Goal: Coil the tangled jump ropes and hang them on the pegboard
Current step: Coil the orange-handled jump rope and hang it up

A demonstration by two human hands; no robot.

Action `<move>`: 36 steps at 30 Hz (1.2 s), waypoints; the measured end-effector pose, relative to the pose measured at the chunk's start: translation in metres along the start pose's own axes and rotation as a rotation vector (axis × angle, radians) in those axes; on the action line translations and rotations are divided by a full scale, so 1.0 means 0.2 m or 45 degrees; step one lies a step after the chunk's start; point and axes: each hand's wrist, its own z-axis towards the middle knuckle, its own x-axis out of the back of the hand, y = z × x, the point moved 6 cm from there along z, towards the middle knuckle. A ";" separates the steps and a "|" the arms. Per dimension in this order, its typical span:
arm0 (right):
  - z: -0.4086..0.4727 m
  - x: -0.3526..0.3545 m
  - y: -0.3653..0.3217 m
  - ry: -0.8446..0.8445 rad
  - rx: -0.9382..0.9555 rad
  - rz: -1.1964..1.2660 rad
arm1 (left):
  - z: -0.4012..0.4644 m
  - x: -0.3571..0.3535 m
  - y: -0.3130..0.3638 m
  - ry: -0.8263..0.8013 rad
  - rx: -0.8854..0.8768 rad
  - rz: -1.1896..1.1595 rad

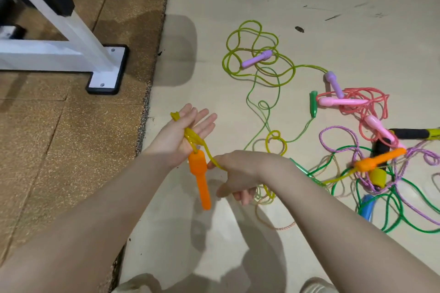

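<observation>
My left hand point(184, 131) is held palm up with straight fingers, and turns of a yellow rope point(194, 137) are wound across the palm. An orange handle point(201, 178) hangs from that rope below the palm. My right hand point(234, 173) pinches the same yellow rope just right of the handle. The rope runs on to a second orange handle point(378, 159) lying in the tangle on the floor. No pegboard is in view.
More ropes lie tangled on the beige floor point(333, 38): a yellow-green one with purple handles point(257, 58), a pink one point(342, 102), a green one point(313, 103), a purple braided one point(338, 131). A white frame's foot point(107, 71) stands on the brown mat at left.
</observation>
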 end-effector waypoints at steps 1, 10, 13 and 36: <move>-0.01 0.05 -0.03 0.125 0.040 -0.170 | 0.02 0.00 0.01 0.052 -0.037 0.017; -0.29 0.46 0.08 1.505 0.284 0.024 | -0.09 -0.22 0.00 -0.268 -0.019 1.275; -0.32 0.45 0.09 1.801 0.174 -0.161 | -0.18 -0.33 -0.10 -0.573 0.372 1.083; -0.03 0.11 0.05 0.214 0.318 0.650 | -0.01 0.00 0.05 -0.151 -0.185 0.928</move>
